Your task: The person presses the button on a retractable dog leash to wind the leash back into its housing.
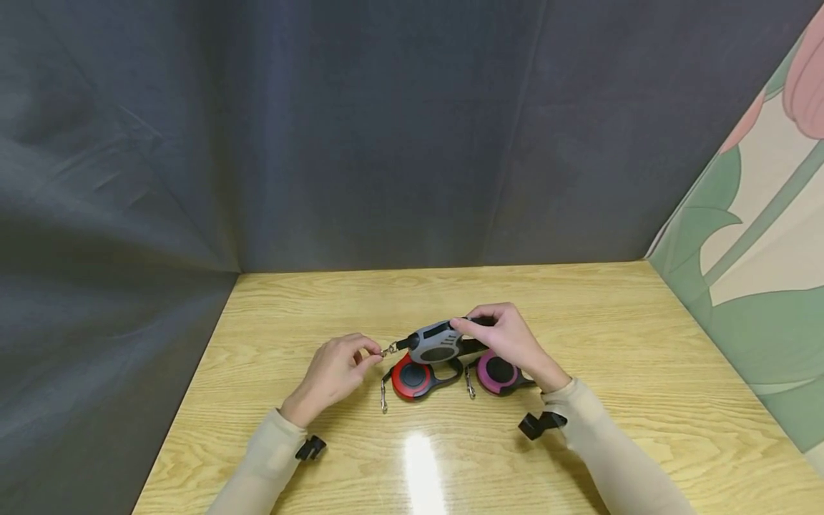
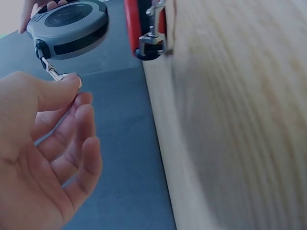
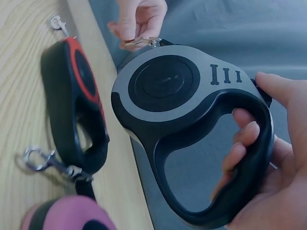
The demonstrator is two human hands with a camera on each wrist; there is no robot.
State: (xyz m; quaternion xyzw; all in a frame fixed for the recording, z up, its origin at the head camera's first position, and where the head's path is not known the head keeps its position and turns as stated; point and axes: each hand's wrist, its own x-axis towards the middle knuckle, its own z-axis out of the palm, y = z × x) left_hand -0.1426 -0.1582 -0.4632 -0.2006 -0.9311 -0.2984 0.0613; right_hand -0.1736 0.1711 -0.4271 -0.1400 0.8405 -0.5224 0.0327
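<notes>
A grey and black retractable dog leash is held up above the table. My right hand grips its black loop handle, with fingers through the loop and the thumb near the button at the top. My left hand pinches the metal snap hook at the leash's end between thumb and fingertip; the other fingers are loosely bent. Only a short bit of strap shows between hook and casing. Below lie a red and black retractable leash and, to its right, a purple one.
The light wood table carries both lying leashes, whose metal hooks point toward the front edge. A dark curtain stands at the back and left. On the right rises a flower-patterned panel.
</notes>
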